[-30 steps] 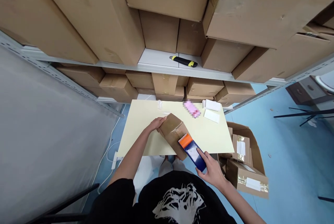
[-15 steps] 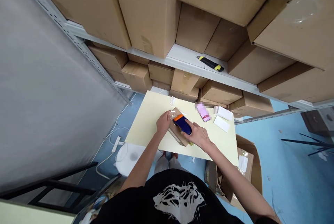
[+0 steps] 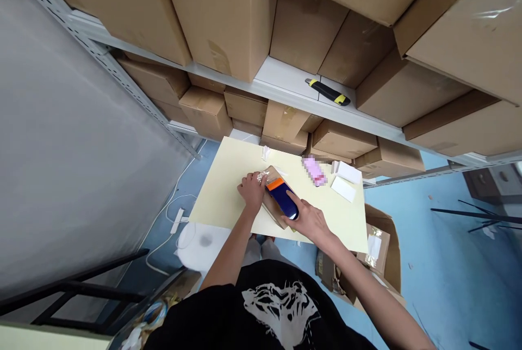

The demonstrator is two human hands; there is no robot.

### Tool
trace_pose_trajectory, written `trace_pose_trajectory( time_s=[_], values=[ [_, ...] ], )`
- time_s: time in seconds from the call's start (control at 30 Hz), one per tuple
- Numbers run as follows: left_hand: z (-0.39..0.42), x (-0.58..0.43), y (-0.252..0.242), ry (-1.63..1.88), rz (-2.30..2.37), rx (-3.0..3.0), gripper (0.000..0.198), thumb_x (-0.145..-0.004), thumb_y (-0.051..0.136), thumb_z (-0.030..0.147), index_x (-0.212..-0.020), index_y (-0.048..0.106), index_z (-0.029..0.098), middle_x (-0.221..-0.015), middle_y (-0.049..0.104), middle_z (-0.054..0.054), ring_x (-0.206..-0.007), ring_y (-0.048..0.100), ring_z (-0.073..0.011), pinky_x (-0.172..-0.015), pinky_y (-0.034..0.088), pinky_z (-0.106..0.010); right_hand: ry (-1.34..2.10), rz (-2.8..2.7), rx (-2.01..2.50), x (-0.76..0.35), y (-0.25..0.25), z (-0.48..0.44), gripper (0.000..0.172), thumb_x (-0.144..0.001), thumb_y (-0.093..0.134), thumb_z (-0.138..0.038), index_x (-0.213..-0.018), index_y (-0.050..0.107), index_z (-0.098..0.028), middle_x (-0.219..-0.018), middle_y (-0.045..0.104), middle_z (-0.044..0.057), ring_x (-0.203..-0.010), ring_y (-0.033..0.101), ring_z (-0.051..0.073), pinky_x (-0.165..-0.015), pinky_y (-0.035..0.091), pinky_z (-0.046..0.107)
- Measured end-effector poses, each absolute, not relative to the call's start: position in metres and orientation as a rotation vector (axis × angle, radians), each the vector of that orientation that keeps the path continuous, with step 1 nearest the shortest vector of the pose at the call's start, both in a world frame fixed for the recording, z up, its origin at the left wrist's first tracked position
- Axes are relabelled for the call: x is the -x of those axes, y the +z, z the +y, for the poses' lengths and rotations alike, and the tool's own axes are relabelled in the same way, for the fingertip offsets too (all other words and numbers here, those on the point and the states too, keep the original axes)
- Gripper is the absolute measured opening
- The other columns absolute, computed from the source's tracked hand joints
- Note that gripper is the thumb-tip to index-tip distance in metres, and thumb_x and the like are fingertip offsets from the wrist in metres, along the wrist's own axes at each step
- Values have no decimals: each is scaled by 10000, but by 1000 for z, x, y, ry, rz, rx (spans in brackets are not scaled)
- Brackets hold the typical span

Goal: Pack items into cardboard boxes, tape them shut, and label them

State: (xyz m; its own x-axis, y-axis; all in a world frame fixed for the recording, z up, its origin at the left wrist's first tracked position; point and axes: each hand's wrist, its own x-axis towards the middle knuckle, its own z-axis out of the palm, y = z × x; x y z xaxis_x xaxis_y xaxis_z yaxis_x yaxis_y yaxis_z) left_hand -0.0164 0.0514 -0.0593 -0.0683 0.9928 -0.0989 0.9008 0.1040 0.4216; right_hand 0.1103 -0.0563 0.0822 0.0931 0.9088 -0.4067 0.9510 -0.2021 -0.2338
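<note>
A small brown cardboard box [image 3: 275,212] lies slantwise on the pale yellow table, with shiny clear tape [image 3: 263,176] at its far left end. My left hand [image 3: 252,192] is closed at that end, gripping the box where the tape lies. In my right hand [image 3: 310,219] is a dark blue tape dispenser [image 3: 284,200] with an orange front edge. The fingers are wrapped around its near end. It rests on or just over the top of the box; the roll inside is hidden.
On the table [image 3: 220,192] are a pixelated pink item [image 3: 314,170], white cards [image 3: 345,188] and a scrap [image 3: 266,152]. A utility knife [image 3: 328,92] lies on the shelf among large cartons. An open carton [image 3: 387,241] stands right, a white stool [image 3: 199,244] left.
The tape dispenser has tilted flatter along the box, showing more of its blue side. My left hand has shifted its fingers at the taped end. The whole view has moved slightly.
</note>
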Motion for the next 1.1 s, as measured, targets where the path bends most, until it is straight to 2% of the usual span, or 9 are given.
trace_pose_trajectory(
  time_s=[0.13, 0.27, 0.37, 0.73, 1.1],
  values=[
    [53, 14, -59, 328, 2036, -1852, 378, -899, 382, 486, -1079, 609, 243, -1077, 598, -97, -999, 505, -259, -779, 351, -370, -705, 1929, -2291, -116, 90, -88, 703, -789, 552, -444, -1424, 305, -270, -1049, 650, 72, -829, 663, 220, -686, 477, 298],
    [54, 13, -59, 325, 2027, -1861, 359, -902, 379, 468, -1060, 609, 243, -1089, 595, -93, -988, 502, -257, -771, 354, -372, -717, 1952, -2333, -134, 90, -133, 673, -805, 523, -400, -1427, 297, -281, -926, 648, 37, -645, 648, 185, -590, 483, 283],
    [53, 12, -59, 318, 2003, -1893, 358, -904, 373, 465, -1069, 600, 244, -1090, 590, -94, -981, 498, -256, -766, 362, -370, -696, 1978, -2335, -145, 83, -158, 680, -808, 513, -375, -1438, 268, -301, -945, 615, 34, -545, 615, 150, -529, 481, 270],
    [53, 8, -58, 280, 1962, -1896, 381, -913, 329, 471, -1102, 571, 245, -1117, 565, -102, -1015, 476, -272, -744, 393, -365, -779, 1911, -2442, -168, 57, -214, 695, -786, 543, -315, -1429, 278, -304, -1036, 617, 61, -778, 666, 223, -666, 543, 347],
    [52, 9, -58, 257, 1948, -1928, 380, -912, 336, 466, -1105, 569, 234, -1105, 581, -101, -994, 497, -266, -712, 421, -341, -818, 1927, -2397, -178, 6, -219, 681, -802, 535, -306, -1430, 271, -310, -1071, 593, 66, -715, 658, 199, -648, 534, 342]
  ],
)
